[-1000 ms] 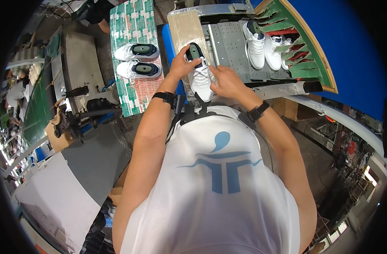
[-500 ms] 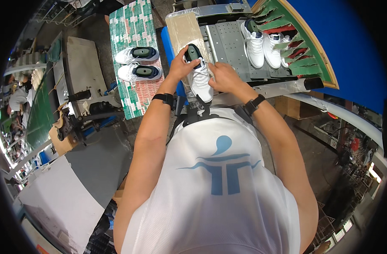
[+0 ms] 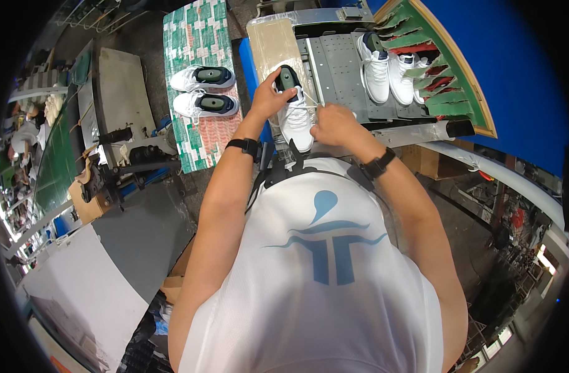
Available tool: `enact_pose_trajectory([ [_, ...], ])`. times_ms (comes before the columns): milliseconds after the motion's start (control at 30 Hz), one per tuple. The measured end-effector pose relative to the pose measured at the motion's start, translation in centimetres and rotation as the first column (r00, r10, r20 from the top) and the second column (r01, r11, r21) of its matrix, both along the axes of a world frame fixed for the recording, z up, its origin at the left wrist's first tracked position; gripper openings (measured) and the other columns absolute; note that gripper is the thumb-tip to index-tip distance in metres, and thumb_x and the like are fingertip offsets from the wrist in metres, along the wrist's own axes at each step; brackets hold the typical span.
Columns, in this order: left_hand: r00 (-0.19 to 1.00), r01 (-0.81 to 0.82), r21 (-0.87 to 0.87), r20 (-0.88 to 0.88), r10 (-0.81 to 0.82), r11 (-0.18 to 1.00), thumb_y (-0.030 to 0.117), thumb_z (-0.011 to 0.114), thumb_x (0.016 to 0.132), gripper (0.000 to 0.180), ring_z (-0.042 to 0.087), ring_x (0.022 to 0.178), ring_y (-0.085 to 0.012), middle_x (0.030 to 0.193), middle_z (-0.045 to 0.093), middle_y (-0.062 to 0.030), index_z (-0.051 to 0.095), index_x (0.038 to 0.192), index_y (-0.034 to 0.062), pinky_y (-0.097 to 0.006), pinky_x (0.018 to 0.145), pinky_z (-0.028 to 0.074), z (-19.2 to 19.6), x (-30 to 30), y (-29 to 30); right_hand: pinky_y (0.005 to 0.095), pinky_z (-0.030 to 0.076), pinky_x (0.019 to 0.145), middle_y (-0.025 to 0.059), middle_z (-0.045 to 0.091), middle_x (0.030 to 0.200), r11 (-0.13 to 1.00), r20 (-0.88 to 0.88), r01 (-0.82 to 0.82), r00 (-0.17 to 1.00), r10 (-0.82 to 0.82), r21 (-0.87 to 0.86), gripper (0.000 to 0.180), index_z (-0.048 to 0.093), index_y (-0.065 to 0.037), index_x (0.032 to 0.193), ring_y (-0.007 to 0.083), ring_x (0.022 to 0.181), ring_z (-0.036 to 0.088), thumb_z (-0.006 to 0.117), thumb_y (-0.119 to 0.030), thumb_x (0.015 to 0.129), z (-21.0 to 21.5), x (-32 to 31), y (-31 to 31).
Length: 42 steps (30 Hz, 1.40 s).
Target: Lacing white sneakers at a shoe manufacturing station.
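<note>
A white sneaker point(image 3: 296, 127) with a dark lining and a green shoe last in its opening rests toe toward me at the near end of a tan board. My left hand point(image 3: 270, 96) grips it around the collar, thumb lying by the tongue. Just right of the shoe, my right hand point(image 3: 336, 125) is closed on a white shoelace point(image 3: 306, 107), which stretches taut from the lacing to the fingers. Two more white sneakers point(image 3: 205, 78) lie side by side to the left, with green lasts in them.
The left pair lies on a bench wrapped in green and white patterned covering point(image 3: 197, 37). Right of me, a grey slatted conveyor point(image 3: 337, 68) carries several white sneakers point(image 3: 375, 78) beside a green strip curtain point(image 3: 452, 98). A metal rail point(image 3: 415, 134) crosses the conveyor's near edge.
My right hand has moved slightly right, away from the sneaker, drawing the shoelace out taut. The left hand keeps its hold on the collar.
</note>
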<state>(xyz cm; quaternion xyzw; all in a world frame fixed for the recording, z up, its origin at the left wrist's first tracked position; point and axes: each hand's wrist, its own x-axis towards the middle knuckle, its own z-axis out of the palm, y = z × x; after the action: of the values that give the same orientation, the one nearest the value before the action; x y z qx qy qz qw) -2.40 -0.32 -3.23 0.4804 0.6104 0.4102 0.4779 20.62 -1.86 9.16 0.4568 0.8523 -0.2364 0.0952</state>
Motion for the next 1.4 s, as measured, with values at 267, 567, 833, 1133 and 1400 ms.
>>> enact_pose_trajectory([
  [267, 0.889, -0.05, 0.174, -0.441, 0.124, 0.983, 0.021, 0.088, 0.085, 0.027, 0.065, 0.08, -0.0307, 0.091, 0.07, -0.0124, 0.073, 0.096, 0.003, -0.041, 0.074, 0.052, 4.8, 2.7, -2.6, 0.0509, 0.06, 0.086, 0.0286, 0.074, 0.096, 0.999, -0.013, 0.002, 1.0, -0.001, 0.045, 0.049, 0.068, 0.011, 0.108, 0.0441, 0.092, 0.075, 0.067, -0.032, 0.084, 3.8, 0.4, -2.1],
  [567, 0.934, -0.025, 0.14, -0.349, 0.072, 0.99, 0.021, 0.089, 0.083, 0.028, 0.064, 0.078, -0.0203, 0.082, 0.069, -0.0084, 0.068, 0.085, 0.0025, -0.036, 0.07, 0.05, 3.7, 1.2, -2.5, 0.0494, 0.06, 0.089, 0.0304, 0.075, 0.101, 0.961, 0.003, 0.044, 0.999, -0.045, -0.273, 0.056, 0.072, 0.01, 0.12, 0.0459, 0.097, 0.074, 0.064, -0.035, 0.087, 6.9, 3.3, -4.5],
  [833, 0.964, 0.262, -0.117, 0.065, -0.256, 0.958, 0.015, 0.084, 0.094, 0.015, 0.066, 0.086, -0.0072, 0.092, 0.074, 0.0016, 0.073, 0.098, 0.0054, -0.026, 0.079, 0.053, 2.0, -2.6, -0.9, 0.0517, 0.052, 0.092, 0.0243, 0.066, 0.103, 0.986, -0.556, -0.039, 0.829, -0.059, -0.162, 0.069, 0.056, 0.006, 0.147, 0.0435, 0.097, 0.066, 0.069, -0.019, 0.084, 1.1, 3.0, -3.1],
  [1133, 0.979, 0.167, -0.065, -0.104, -0.173, 0.984, 0.015, 0.086, 0.091, 0.017, 0.063, 0.082, -0.0086, 0.088, 0.073, 0.0002, 0.074, 0.095, 0.0048, -0.028, 0.075, 0.052, 2.6, -1.5, -1.4, 0.0529, 0.053, 0.089, 0.0254, 0.068, 0.1, 0.982, -0.452, -0.183, 0.873, 0.181, 0.04, 0.066, 0.062, 0.007, 0.138, 0.0437, 0.096, 0.067, 0.07, -0.024, 0.081, -3.2, -0.6, -1.7],
  [1400, 0.978, 0.095, -0.09, -0.18, -0.11, 0.991, 0.018, 0.089, 0.087, 0.021, 0.064, 0.077, -0.0108, 0.082, 0.072, -0.0025, 0.074, 0.092, 0.0047, -0.03, 0.071, 0.052, 2.6, -0.9, -1.4, 0.0491, 0.055, 0.087, 0.0262, 0.07, 0.105, 0.939, -0.546, -0.015, 0.817, -0.187, -0.343, 0.058, 0.068, 0.005, 0.131, 0.0443, 0.099, 0.068, 0.067, -0.026, 0.082, -2.7, -0.1, -1.8],
])
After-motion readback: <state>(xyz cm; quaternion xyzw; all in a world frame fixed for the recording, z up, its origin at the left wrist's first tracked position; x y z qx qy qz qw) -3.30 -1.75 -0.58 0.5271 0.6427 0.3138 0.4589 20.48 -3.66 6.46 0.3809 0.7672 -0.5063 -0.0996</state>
